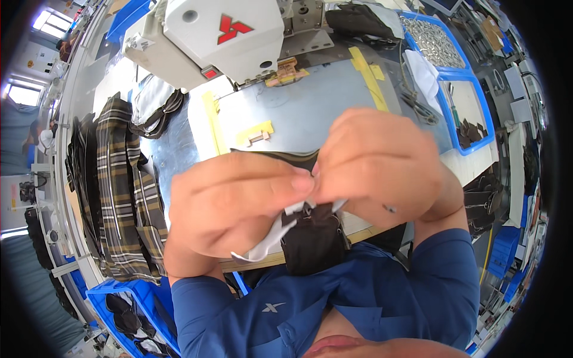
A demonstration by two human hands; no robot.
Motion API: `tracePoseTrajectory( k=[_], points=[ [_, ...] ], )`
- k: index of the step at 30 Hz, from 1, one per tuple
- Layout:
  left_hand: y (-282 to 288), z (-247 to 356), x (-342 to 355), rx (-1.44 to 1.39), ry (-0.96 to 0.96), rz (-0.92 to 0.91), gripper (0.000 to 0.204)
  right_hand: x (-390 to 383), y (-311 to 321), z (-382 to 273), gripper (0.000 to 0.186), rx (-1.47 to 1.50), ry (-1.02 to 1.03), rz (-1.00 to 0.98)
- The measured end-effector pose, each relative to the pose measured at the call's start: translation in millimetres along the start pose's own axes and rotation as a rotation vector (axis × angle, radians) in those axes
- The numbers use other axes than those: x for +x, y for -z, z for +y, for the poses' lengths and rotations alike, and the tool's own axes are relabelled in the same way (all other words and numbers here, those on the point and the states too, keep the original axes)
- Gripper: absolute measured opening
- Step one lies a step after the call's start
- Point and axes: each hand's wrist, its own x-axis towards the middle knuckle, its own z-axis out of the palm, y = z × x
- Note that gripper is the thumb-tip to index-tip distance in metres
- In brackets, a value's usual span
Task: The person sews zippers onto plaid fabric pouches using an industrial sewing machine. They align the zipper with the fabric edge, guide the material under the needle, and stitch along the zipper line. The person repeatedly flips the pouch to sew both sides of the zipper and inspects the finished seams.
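Observation:
My left hand (224, 200) and my right hand (382, 164) meet in front of my chest, their thumbs and fingertips pinched together. Between them they grip a small dark fabric piece (315, 243), which hangs below the fingers. A white strip of lining (265, 246) curls out from under my left hand. Something small and shiny shows at the top of the dark piece, but the fingers hide most of it. Just beyond the hands lies the metal plate (286, 113) of the sewing machine (221, 39).
Plaid fabric pieces (116, 191) are stacked at the left, with a grey-and-black pouch (156, 107) beside them. Far right stand a blue tray of metal parts (433, 43) and another blue tray (490, 113). A blue crate (101, 293) sits at lower left. Yellow tape (213, 122) marks the plate.

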Motion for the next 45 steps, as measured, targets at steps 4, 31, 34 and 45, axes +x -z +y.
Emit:
tracePoseTrajectory(
  k=[4, 31, 34, 45],
  points=[
    [-8, -10, 4, -0.164, 0.032, 0.043, 0.039, 3, 3, -1, 0.022, 0.028, -0.179, 0.048],
    [-34, -26, -4, 0.224, 0.119, 0.082, 0.029, 0, -7, 5, 0.023, -0.199, -0.099, -0.002],
    [-29, -29, 2, 0.058, 0.182, 0.026, 0.029, 1, -6, 7, 0.023, -0.226, -0.068, 0.015],
    [-36, -35, -5, 0.150, 0.247, 0.115, 0.020, 2, -9, 13, 0.019, -0.188, -0.179, 0.028]
  ],
)
